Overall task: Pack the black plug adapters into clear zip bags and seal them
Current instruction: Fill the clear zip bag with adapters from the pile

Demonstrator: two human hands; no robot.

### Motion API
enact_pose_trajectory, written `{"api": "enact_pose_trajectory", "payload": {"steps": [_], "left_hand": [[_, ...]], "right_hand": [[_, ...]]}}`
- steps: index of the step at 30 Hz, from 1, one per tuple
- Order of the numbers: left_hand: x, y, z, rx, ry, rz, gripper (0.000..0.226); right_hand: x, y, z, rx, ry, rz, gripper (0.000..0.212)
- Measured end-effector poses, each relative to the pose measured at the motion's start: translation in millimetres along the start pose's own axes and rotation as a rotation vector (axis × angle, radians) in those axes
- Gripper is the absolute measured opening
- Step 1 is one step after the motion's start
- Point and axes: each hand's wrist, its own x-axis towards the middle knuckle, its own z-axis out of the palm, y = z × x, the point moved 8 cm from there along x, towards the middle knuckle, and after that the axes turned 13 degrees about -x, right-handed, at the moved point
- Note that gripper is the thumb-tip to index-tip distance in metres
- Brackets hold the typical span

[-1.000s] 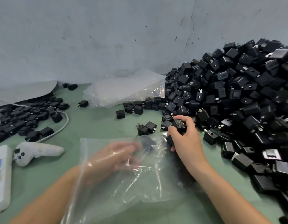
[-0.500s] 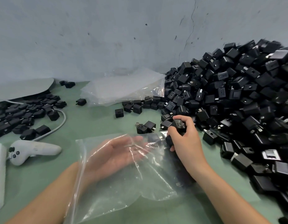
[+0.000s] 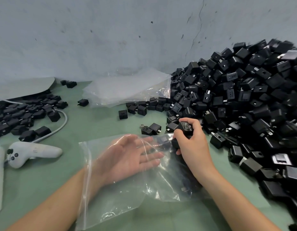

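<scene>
my left hand (image 3: 127,157) lies spread inside the bag (image 3: 121,197); my right hand (image 3: 192,144) grips adapters (image 3: 186,128) beside its fingertips. an overfull grip could drop 1 outside.

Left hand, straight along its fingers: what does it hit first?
The left hand likely meets the clear bag film first, then the right hand gripping black adapters just beyond. Depth through plastic unclear.

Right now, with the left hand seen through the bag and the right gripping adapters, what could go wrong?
The right hand grips more than one adapter; one may slip and land beside the bag, not in it. The left hand lies open behind thin plastic, holding nothing taut, so the bag could fold shut. Metal prongs might snag the film.
</scene>
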Motion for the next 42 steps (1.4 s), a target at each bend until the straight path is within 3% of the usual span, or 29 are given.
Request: {"api": "enact_pose_trajectory", "payload": {"steps": [3, 5, 9, 12, 14, 18, 19, 21, 25, 27, 29, 32, 36, 39, 42], "left_hand": [[0, 4, 0, 0.044, -0.017, 0.072, 0.032], [-4, 13, -10, 0.078, 0.062, 0.119, 0.044], [-40, 31, -37, 0.139, 0.236, 0.083, 0.04], [-90, 53, -58, -0.024, 0.299, 0.178, 0.048], [-126, 63, -74, -0.097, 0.423, 0.255, 0.053], [-194, 108, -86, 0.543, 1.0, 0.629, 0.028], [-201, 115, -72, 0.648, 1.045, 0.741, 0.028], [-190, 110, -37, 0.708, 0.939, 0.837, 0.026], [-129, 55, 27, 0.783, 0.583, 0.638, 0.024], [-110, 33, 40, 0.855, 0.521, 0.557, 0.038], [-103, 22, 42, 0.933, 0.505, 0.528, 0.038], [-103, 16, 31, 0.915, 0.531, 0.498, 0.018], [-118, 36, 16, 0.836, 0.565, 0.5, 0.028], [-166, 87, -15, 0.972, 0.857, 0.647, 0.018], [-204, 101, -56, 1.009, 1.071, 0.595, 0.023]], "right_hand": [[-1, -1, 0, 0.007, 0.001, -0.001, 0.026], [-1, -1, -1, 0.009, 0.008, 0.0, 0.027], [-3, -5, -5, 0.01, 0.009, -0.002, 0.028], [-4, -12, -12, 0.051, 0.025, -0.005, 0.027], [-6, -17, -17, 0.112, 0.029, 0.001, 0.026], [-17, -34, -13, 0.112, -0.048, -0.054, 0.026], [-22, -42, -9, 0.081, -0.078, -0.105, 0.027], [-35, -60, 3, -0.029, -0.129, -0.267, 0.03], [-69, -88, 35, -0.486, -0.174, -0.612, 0.036], [-82, -92, 46, -0.561, -0.192, -0.691, 0.037], [-89, -90, 51, -0.554, -0.213, -0.718, 0.039], [-95, -87, 56, -0.56, -0.236, -0.75, 0.044], [-98, -89, 58, -0.592, -0.244, -0.802, 0.047], [-74, -79, 42, -0.523, -0.168, -0.679, 0.044], [-48, -62, 21, -0.412, -0.083, -0.518, 0.041]]}}
